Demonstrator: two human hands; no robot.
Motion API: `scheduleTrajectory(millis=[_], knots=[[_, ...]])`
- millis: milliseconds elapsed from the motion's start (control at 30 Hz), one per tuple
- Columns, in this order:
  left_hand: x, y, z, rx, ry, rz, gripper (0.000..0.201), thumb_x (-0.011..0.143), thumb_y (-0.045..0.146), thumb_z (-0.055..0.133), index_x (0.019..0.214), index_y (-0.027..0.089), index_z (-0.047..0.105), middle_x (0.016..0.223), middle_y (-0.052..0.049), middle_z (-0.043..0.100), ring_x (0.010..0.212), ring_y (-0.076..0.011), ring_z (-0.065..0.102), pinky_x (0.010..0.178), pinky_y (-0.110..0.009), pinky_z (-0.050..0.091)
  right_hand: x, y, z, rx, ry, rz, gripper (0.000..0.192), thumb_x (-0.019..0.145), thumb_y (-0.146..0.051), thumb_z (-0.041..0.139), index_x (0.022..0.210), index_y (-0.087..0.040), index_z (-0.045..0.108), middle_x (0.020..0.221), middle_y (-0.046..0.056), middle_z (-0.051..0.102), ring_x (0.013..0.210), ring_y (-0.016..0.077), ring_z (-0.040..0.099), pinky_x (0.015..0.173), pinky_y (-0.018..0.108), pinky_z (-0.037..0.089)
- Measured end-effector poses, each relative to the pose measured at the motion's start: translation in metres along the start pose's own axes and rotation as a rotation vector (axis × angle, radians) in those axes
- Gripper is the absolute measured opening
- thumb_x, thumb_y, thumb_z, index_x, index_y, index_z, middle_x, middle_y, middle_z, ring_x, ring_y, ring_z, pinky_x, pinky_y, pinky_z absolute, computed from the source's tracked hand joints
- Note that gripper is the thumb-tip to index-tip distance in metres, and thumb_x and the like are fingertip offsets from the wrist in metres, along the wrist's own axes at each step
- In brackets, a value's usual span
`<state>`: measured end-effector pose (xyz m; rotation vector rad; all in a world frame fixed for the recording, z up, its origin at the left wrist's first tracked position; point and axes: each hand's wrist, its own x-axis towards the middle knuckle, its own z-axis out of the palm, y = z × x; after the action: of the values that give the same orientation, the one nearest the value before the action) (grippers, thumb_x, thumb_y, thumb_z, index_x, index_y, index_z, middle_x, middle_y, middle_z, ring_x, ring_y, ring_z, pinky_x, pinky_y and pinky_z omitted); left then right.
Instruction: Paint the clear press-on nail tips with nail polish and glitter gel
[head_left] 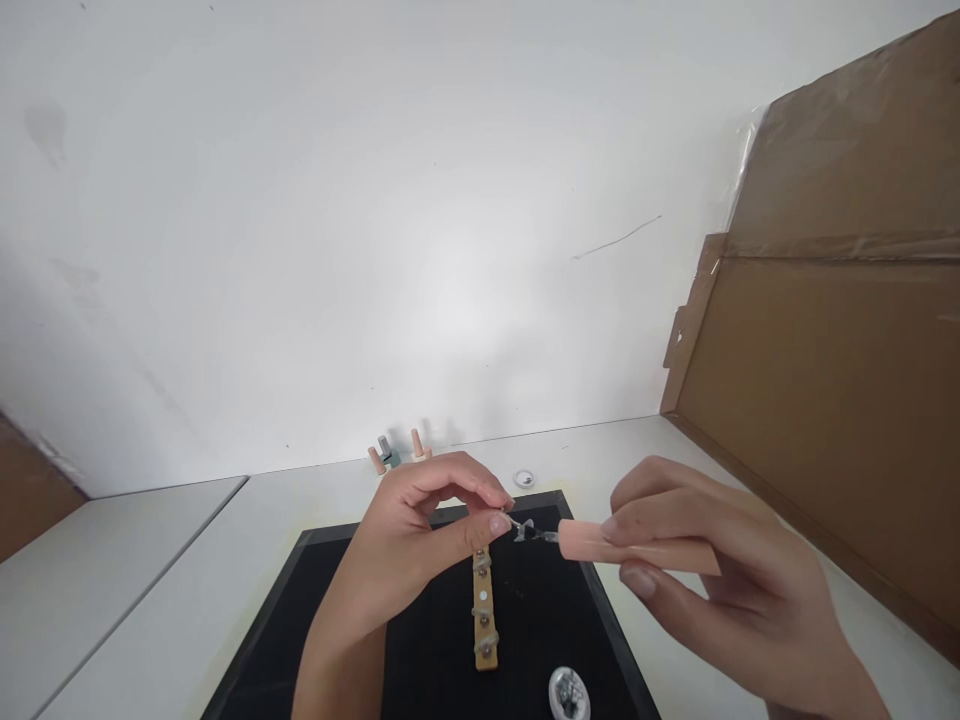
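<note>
The right hand (697, 570) has its grip closed around a peach-coloured screwdriver handle (637, 548), whose metal tip (534, 532) points left. The left hand (427, 530) pinches a small screw (510, 520) between thumb and fingers, just at that tip. Below them a wooden strip (485, 615) with screws lies on a black tray (420, 640) on the white table (187, 580). A small round dish (568, 693) sits near the tray's front.
</note>
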<state>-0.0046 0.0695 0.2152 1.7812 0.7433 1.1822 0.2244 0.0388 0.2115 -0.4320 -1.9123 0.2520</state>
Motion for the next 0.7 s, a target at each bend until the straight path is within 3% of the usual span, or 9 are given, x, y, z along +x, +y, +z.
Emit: scheduleTrajectory(millis=[267, 700], knots=[[-0.0002, -0.0059, -0.0017, -0.093, -0.014, 0.023, 0.011, 0.081, 0.017, 0.075, 0.08, 0.027, 0.075, 0.079, 0.003, 0.07, 0.077, -0.0094, 0.063, 0.071, -0.016, 0.052, -0.0021, 0.0015, -0.0034, -0.075, -0.02, 0.023, 0.029, 0.083, 0.001, 0.056, 0.101, -0.02, 0.062, 0.07, 0.001, 0.064, 0.064, 0.0119, 0.057, 0.055, 0.022, 0.048], [-0.0007, -0.0085, -0.0008, -0.136, 0.014, -0.027, 0.017, 0.08, 0.006, 0.072, 0.076, 0.022, 0.073, 0.085, 0.0, 0.068, 0.08, -0.0118, 0.063, 0.071, -0.02, 0.053, -0.0039, 0.002, -0.0047, -0.097, 0.051, -0.012, 0.034, 0.079, 0.005, 0.056, 0.101, -0.02, 0.062, 0.075, 0.001, 0.07, 0.065, 0.0137, 0.058, 0.056, 0.025, 0.051]])
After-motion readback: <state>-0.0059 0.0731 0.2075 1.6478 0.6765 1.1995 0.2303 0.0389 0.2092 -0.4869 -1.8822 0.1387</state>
